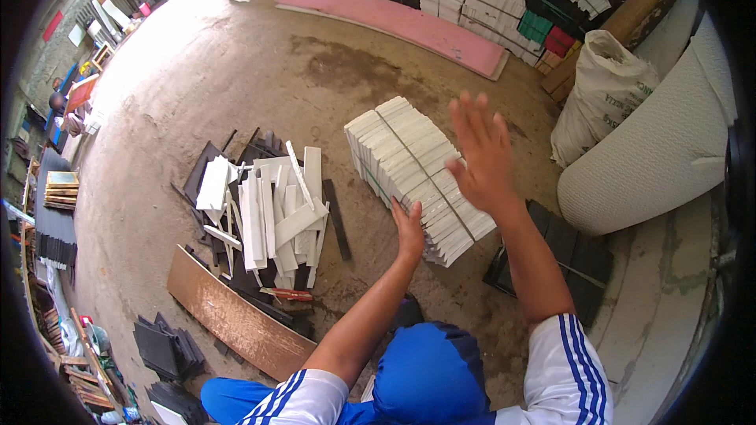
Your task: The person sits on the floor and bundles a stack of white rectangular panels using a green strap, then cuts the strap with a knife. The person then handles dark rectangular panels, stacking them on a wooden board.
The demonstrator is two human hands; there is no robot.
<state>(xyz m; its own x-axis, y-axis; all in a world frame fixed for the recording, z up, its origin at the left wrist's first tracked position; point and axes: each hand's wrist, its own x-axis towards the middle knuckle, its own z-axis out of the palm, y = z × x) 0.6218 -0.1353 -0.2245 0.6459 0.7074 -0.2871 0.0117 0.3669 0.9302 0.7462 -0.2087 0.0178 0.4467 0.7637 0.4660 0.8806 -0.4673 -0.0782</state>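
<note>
Sack point(598, 102): lettered | right hand point(482, 157): spread wide | left hand point(409, 234): flat against strapped white stack point(400, 167)

White stack point(413, 177) mid-frame! Pink board point(394, 22) up top, brown board point(236, 311) lower left, and it's bright blue trousers point(425, 374) at bottom, white sleeves point(568, 362) striped blue, finely patterned off-white roll point(646, 145) at right!

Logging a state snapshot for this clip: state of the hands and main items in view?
Left hand: open, against the bundle's side
Right hand: raised, open, blurred; contact unclear
White strip bundle: strapped, on the floor
Loose white strips: unbound, heaped
Dark bundle: strapped
Pink board: lying flat
White sack: upright, bulging
Textured white sheet: rolled up
</note>
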